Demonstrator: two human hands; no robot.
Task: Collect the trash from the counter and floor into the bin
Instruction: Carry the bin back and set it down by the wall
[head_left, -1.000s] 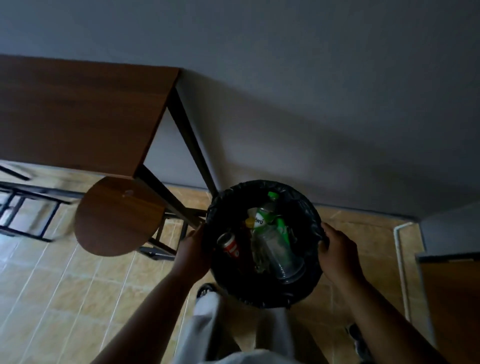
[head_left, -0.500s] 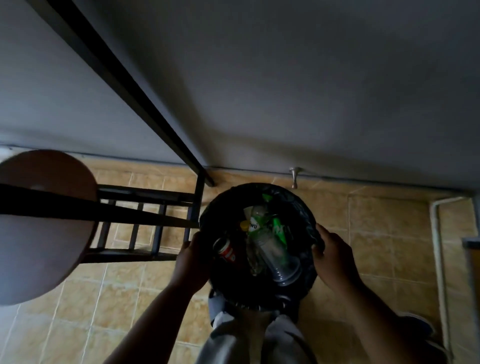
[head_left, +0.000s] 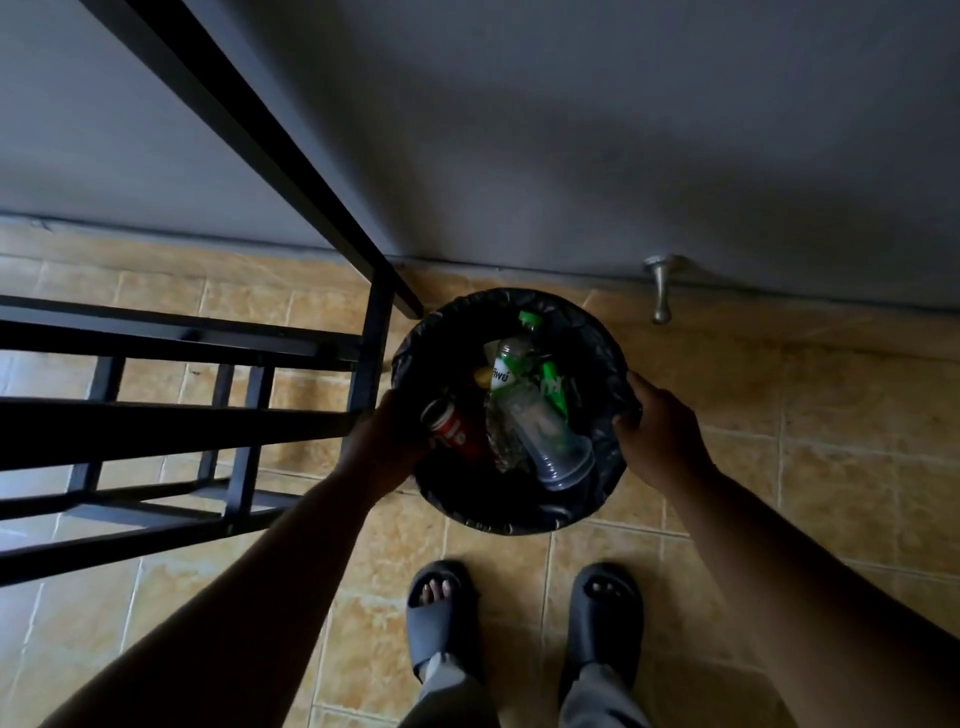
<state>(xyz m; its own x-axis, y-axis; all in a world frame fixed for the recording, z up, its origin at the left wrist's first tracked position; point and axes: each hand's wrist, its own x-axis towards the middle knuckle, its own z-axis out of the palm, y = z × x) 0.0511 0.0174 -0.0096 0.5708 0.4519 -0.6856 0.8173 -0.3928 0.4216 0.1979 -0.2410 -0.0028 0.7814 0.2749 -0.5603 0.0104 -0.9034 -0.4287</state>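
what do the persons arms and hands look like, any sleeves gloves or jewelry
Both forearms are bare as far as the frame shows, with no sleeves in view. The left hand and right hand wear no gloves. No watch, ring or bracelet is visible, though the lighting is dim.

My hands grip a bin (head_left: 511, 512) lined with crinkled glossy black plastic; inside it, clear plastic bottles (head_left: 540, 426) beside a shiny metal can (head_left: 452, 428).
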